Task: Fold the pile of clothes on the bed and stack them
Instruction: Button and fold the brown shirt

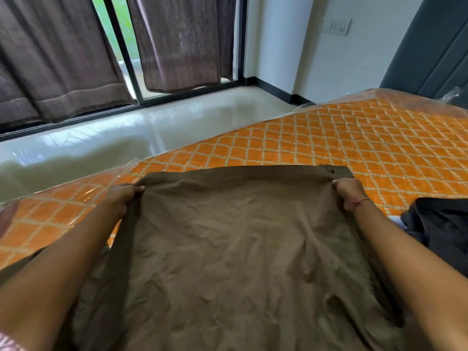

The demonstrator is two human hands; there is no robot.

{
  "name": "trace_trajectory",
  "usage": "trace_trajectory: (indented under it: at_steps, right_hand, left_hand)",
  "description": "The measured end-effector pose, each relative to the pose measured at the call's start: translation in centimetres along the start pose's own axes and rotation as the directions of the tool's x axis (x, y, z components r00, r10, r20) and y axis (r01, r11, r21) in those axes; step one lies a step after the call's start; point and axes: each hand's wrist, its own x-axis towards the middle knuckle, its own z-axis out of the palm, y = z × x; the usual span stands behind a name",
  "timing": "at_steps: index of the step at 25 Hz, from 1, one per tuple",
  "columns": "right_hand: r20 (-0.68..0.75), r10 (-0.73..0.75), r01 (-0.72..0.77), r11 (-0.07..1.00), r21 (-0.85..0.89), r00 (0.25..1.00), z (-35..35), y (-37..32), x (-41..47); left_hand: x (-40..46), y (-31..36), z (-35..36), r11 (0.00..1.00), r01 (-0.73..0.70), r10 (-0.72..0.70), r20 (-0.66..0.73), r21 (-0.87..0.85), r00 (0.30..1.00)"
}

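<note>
The brown garment (238,249) lies spread on the bed (354,148), and it covers most of the near part of the orange cover with the pale diamond pattern. Its cloth is wrinkled, and its far edge runs almost straight across between the two hands. The left hand (121,198) grasps the far left corner of the garment, with the fingers curled into the cloth so that a fold is bunched under them. The right hand (348,193) grasps the far right corner in the same way, the fingers closed around the edge (a thin red thread (361,201) is tied on this wrist). Both arms reach forward over the garment, one along each side of it. A dark garment (440,224) lies on the bed just beside the right forearm, at the right border of the view. A clear plastic sheet shines over the edges of the bed. Beyond the bed there is a glossy pale floor (152,127), then a window with a black frame (126,54) and brown curtains (58,59). A switch plate (336,27) is on the white wall.
</note>
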Motion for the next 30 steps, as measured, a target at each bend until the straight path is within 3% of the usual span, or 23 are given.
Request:
trace_trajectory:
  at_steps: [2, 3, 5, 7, 8, 9, 11, 12, 13, 15, 17, 21, 23, 25, 27, 29, 30]
  right_hand:
    - [0.21, 0.128, -0.157, 0.979, 0.127, 0.969, -0.4, -0.6, -0.2]
    - [0.305, 0.147, -0.173, 0.983, 0.061, 0.941, -0.4, -0.9, -0.4]
    - [0.353, 0.179, -0.173, 0.984, -0.049, 0.918, -1.0, -1.6, -0.3]
    - [0.327, 0.106, -0.156, 0.979, 0.132, 0.939, -1.5, -2.2, -0.2]
    - [0.232, 0.061, -0.109, 0.973, 0.202, 0.971, -1.5, -2.3, -0.1]
    - [0.102, 0.004, -0.023, 0.982, 0.186, 0.995, -1.3, -2.3, -0.6]
    - [-0.125, -0.263, 0.246, 0.959, -0.139, 0.957, 0.2, -2.0, -2.9]
    - [-0.09, -0.443, 0.398, 0.865, -0.306, 0.892, 1.3, -1.4, -4.9]
    - [0.081, -0.552, 0.526, 0.728, -0.44, 0.83, 2.6, -0.7, -7.2]
    - [0.462, -0.452, 0.64, 0.43, -0.636, 0.763, 4.6, 1.5, -9.7]
    - [0.463, -0.361, 0.577, 0.346, -0.74, 0.809, 4.4, 2.9, -8.8]
    - [0.112, -0.489, 0.387, 0.507, -0.77, 0.865, -0.2, 2.8, -7.8]
    - [-0.065, -0.4, 0.194, 0.573, -0.796, 0.914, -3.8, 3.5, -8.1]
    - [-0.044, -0.209, 0.105, 0.649, -0.754, 0.977, -7.5, 4.6, -8.4]
    - [-0.09, -0.143, 0.066, 0.814, -0.577, 0.986, -9.9, 4.3, -8.8]
    - [-0.335, -0.193, 0.054, 0.922, -0.383, 0.922, -11.1, 2.3, -9.9]
    - [-0.45, -0.252, 0.069, 0.921, -0.384, 0.857, -11.8, 0.9, -11.1]
  left_hand:
    - [-0.5, 0.4, -0.4, 0.987, 0.147, -0.131, 0.208, -0.062, 0.969]
    - [-0.5, 0.6, -0.6, 0.984, 0.169, -0.152, 0.248, -0.049, 0.957]
    - [0.1, 1.2, -0.8, 0.987, 0.162, -0.159, 0.25, 0.008, 0.955]
    - [0.4, 1.9, -0.7, 0.995, 0.067, -0.075, 0.127, 0.067, 0.989]
    - [0.8, 2.0, -0.7, 0.99, -0.05, 0.052, -0.007, 0.131, 0.999]
    - [0.8, 1.6, -0.4, 0.949, -0.164, 0.212, -0.161, 0.268, 0.964]
    - [-1.2, -0.4, 1.7, 0.731, -0.285, 0.541, -0.271, 0.62, 0.796]
    - [-2.8, -1.8, 3.4, 0.613, -0.333, 0.65, -0.219, 0.716, 0.727]
    - [-4.4, -3.3, 5.2, 0.512, -0.382, 0.704, -0.121, 0.769, 0.7]
    - [-5.9, -6.5, 7.9, 0.329, -0.406, 0.639, 0.115, 0.853, 0.761]
    - [-5.4, -8.1, 8.7, 0.197, -0.376, 0.534, 0.223, 0.905, 0.816]
    - [-5.2, -6.7, 7.9, 0.203, -0.325, 0.369, 0.235, 0.924, 0.899]
    - [-7.1, -6.2, 9.1, 0.224, -0.315, 0.385, 0.213, 0.922, 0.898]
    - [-10.8, -6.7, 11.8, 0.216, -0.411, 0.528, 0.248, 0.886, 0.812]
    - [-14.7, -7.7, 14.6, 0.21, -0.58, 0.649, 0.332, 0.787, 0.685]
    - [-18.1, -8.6, 16.1, 0.231, -0.735, 0.716, 0.4, 0.638, 0.572]
    - [-19.6, -8.5, 16.4, 0.274, -0.792, 0.722, 0.427, 0.546, 0.544]
